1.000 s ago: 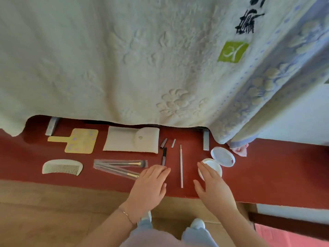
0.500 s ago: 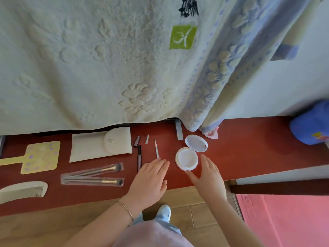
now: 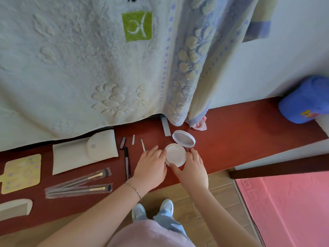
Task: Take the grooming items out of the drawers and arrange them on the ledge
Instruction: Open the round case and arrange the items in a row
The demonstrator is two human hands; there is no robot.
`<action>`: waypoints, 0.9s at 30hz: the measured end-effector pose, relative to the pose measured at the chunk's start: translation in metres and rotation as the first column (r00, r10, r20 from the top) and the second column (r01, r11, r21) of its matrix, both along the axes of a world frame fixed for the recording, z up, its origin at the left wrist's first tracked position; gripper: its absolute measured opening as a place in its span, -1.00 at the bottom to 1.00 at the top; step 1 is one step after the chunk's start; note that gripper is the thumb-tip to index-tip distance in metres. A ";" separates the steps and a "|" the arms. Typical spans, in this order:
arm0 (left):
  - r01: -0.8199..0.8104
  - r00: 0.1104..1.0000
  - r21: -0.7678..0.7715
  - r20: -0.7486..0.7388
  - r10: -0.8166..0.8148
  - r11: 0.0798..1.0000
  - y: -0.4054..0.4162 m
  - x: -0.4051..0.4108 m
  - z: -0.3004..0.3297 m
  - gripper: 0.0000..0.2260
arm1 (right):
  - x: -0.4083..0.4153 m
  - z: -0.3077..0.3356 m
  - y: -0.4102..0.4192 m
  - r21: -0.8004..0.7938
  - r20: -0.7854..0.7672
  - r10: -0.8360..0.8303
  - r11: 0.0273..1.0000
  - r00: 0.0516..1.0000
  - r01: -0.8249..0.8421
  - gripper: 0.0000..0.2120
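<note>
Most of the grooming items already lie spread along the red ledge (image 3: 231,139): a cream comb (image 3: 15,207) and a yellow paddle mirror (image 3: 21,172) toward its left end, a white snap pouch (image 3: 83,151) against the back edge, two sleeved makeup brushes (image 3: 80,184) nearer the front edge, then a dark pencil (image 3: 126,163) with its cap (image 3: 122,142) and two thin white sticks. Both hands are on the open white compact (image 3: 176,155) near the middle of the ledge, close to the front edge — the left hand (image 3: 151,166) rests its fingertips against the compact's left rim, fingers fairly straight, while the right hand (image 3: 193,168) curls thumb and fingers around its right and near rim. The compact's lid (image 3: 183,138) stands open behind the base. No drawers are visible, so whether more items wait there cannot be told; by the look of the row, the work seems to be near its end — probably just nudging this compact into line.
</note>
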State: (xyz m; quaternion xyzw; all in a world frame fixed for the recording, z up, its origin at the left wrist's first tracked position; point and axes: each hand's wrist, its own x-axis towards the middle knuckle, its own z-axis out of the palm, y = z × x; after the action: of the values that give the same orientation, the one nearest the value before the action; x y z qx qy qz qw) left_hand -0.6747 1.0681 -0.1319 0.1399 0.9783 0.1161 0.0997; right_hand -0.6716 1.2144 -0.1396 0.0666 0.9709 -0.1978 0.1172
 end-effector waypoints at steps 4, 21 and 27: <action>-0.002 0.999 0.011 -0.033 0.002 1.000 -0.006 0.006 -0.006 -0.55 | 0.002 0.000 -0.002 0.010 0.018 0.033 0.999 0.999 -0.033 -0.25; -0.002 0.989 0.047 -0.147 0.009 0.999 -0.035 0.054 -0.029 -0.48 | -0.070 0.033 -0.073 -0.143 -0.100 0.529 0.831 0.843 -0.538 -0.68; -0.002 0.983 0.075 -0.180 0.015 0.997 -0.030 0.057 -0.032 -0.49 | -0.096 0.010 -0.109 -0.026 -0.003 0.676 0.737 0.737 -0.676 -0.60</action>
State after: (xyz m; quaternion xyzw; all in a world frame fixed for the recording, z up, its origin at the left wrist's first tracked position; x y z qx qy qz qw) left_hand -0.6181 1.0385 -0.1639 0.1492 0.9789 0.1396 0.0048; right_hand -0.7672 1.1051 -0.1292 -0.2907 0.9260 -0.1540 0.1852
